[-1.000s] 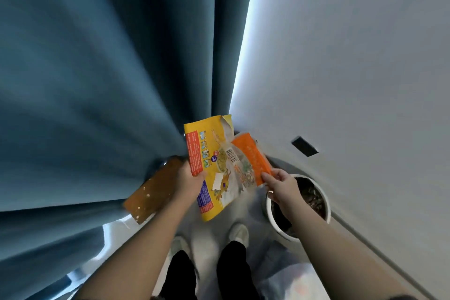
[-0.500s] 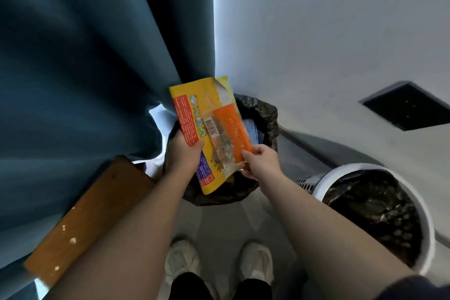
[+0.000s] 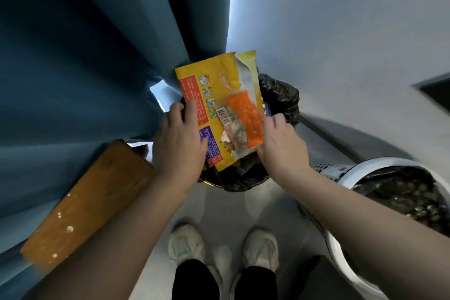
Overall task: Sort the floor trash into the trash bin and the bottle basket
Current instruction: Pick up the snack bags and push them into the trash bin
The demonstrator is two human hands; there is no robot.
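Observation:
My left hand [image 3: 180,146] grips the left edge of a torn yellow snack packet [image 3: 219,75]. My right hand [image 3: 282,143] pinches the right edge of an orange and clear wrapper [image 3: 248,117] that lies over the packet. Both wrappers hang right above the trash bin [image 3: 280,95], which is lined with a black bag and mostly hidden behind them. At the lower right stands the white perforated basket [image 3: 345,178], also lined with a dark bag.
A blue curtain [image 3: 73,80] fills the left side, and a white wall rises on the right. A wooden board [image 3: 92,202] leans at the lower left. My white shoes [image 3: 187,243] stand on the grey floor just before the bin.
The view has swung from the white basket to the black-lined bin. Both hands have carried the two wrappers over it, and the orange wrapper now lies across the yellow packet.

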